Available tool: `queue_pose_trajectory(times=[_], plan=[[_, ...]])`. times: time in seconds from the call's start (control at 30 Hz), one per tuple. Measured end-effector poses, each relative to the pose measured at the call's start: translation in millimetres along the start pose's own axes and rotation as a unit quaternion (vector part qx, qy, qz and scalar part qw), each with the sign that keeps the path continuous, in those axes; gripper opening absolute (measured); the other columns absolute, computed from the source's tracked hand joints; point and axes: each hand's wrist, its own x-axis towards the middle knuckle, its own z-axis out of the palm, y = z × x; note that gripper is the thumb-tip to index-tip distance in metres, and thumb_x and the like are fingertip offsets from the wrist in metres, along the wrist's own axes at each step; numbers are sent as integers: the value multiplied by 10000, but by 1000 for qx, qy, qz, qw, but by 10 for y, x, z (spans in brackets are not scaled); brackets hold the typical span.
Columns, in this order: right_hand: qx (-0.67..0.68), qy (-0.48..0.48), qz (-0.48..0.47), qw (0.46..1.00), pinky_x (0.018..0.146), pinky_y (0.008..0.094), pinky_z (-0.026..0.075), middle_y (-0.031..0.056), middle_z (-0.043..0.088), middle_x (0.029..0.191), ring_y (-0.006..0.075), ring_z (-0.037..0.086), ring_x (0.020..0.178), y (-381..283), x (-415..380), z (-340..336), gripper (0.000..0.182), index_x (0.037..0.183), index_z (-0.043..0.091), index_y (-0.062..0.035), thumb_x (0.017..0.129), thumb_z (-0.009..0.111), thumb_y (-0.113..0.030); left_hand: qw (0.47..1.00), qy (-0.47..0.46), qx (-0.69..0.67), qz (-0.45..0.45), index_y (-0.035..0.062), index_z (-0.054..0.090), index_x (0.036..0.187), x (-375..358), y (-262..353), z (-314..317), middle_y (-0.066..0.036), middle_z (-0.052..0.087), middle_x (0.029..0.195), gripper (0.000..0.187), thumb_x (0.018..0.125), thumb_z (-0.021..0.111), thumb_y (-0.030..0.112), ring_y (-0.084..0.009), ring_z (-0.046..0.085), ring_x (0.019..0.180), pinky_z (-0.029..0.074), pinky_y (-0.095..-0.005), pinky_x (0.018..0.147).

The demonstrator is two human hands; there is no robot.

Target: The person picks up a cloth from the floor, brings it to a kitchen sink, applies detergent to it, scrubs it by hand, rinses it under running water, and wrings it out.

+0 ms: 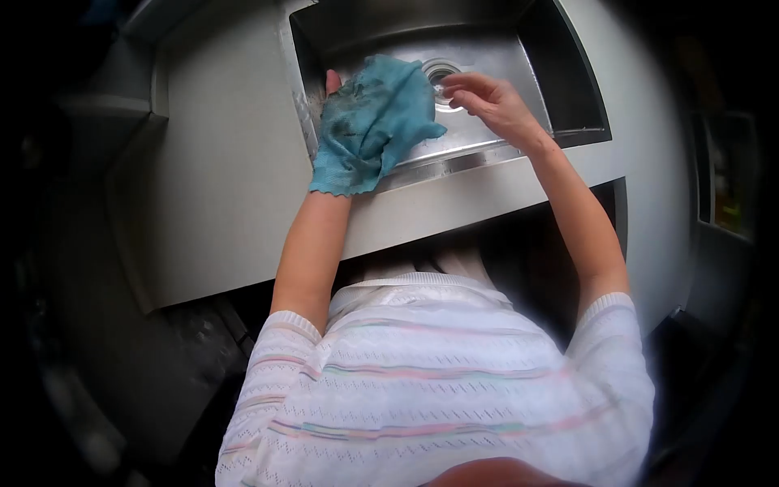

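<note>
A teal cleaning cloth (377, 122) with dark stains is draped over my left hand (333, 83), above the near left part of the steel sink (487, 57). Only the tip of one digit shows past the cloth's left edge; the other fingers are hidden beneath it. The cloth hangs down over the wrist. My right hand (491, 101) hovers over the sink near the drain (441, 75). Its fingers are loosely bent and apart, with nothing seen in them, and a gap separates them from the cloth.
A pale countertop (219, 162) runs along the left of the sink and in front of it. More counter (641, 138) lies to the right. The sink's near rim (462, 162) passes under my forearms. Dark space shows below the counter's front edge.
</note>
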Motion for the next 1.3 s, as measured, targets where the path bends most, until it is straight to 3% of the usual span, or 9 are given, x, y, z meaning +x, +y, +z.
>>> queue_pose_trajectory(times=[0.53, 0.6, 0.67, 0.77, 0.87, 0.97, 1.03, 1.17, 1.3], plan=[[-244, 137, -232, 932, 764, 246, 443, 59, 617, 967, 124, 571, 877, -150, 2048, -272, 265, 1052, 563, -70, 824, 560, -204, 995, -16, -42, 86, 33, 306, 1286, -119, -173, -79, -165, 305, 1332, 750, 820, 261, 618, -329, 350, 1189, 263, -421, 1006], [-288, 219, -344, 867, 728, 324, 453, 92, 612, 885, 211, 584, 818, -165, 2277, -240, 225, 1025, 558, -86, 834, 523, -200, 938, 19, 317, 138, 25, 331, 1271, -226, -218, 3, -171, 350, 1301, 750, 822, 251, 620, -319, 364, 1180, 274, -403, 1004], [-335, 241, -374, 830, 696, 363, 452, 113, 603, 818, 260, 586, 776, -181, 2272, -203, 194, 985, 563, -88, 829, 510, -189, 998, -12, -31, 50, 18, 342, 1263, -214, -192, -40, -176, 367, 1288, 752, 821, 252, 620, -316, 373, 1174, 279, -394, 1002], [-429, 230, -312, 816, 636, 363, 428, 128, 577, 728, 278, 565, 731, -477, 2060, -257, 132, 851, 592, -76, 794, 542, -184, 901, -45, 410, 131, 46, 329, 1273, -176, -236, -70, -117, 365, 1295, 718, 833, 240, 606, -253, 368, 1182, 229, -371, 1025], [-440, 248, -369, 780, 642, 355, 443, 126, 591, 749, 272, 572, 736, -454, 1643, -393, 149, 883, 583, -83, 788, 552, -195, 944, -130, 290, 91, 38, 322, 1276, 51, -349, -259, -134, 358, 1299, 732, 828, 244, 611, -271, 369, 1180, 238, -383, 1021], [-56, 209, -330, 919, 673, 347, 461, 140, 598, 800, 269, 577, 752, -429, 1226, -52, 220, 974, 565, -102, 783, 560, -212, 982, -172, -68, -42, 14, 329, 1270, 121, -382, -400, -183, 357, 1294, 767, 815, 256, 627, -318, 382, 1168, 279, -403, 1003], [-193, 210, -207, 936, 796, 253, 429, 80, 594, 1011, 137, 562, 907, -412, 956, -15, 342, 1092, 524, -42, 810, 585, -225, 977, -181, -91, -63, 20, 336, 1268, 94, -398, -393, -180, 369, 1286, 766, 813, 257, 631, -312, 389, 1164, 286, -404, 998], [-130, -17, 112, 985, 749, 231, 424, 55, 609, 864, 122, 546, 823, 197, 229, 439, 343, 938, 608, -6, 788, 614, -314, 984, -145, -46, -95, 13, 333, 1269, -77, -412, -357, -180, 373, 1283, 814, 786, 265, 664, -300, 393, 1162, 295, -395, 993], [28, 73, 135, 988, 600, 208, 412, -8, 569, 708, 70, 496, 645, 622, 263, 460, 301, 847, 616, -29, 805, 591, -326, 989, -112, -13, -100, 7, 340, 1263, 228, -420, -850, -182, 379, 1277, 844, 765, 282, 685, -298, 393, 1161, 302, -389, 990]])
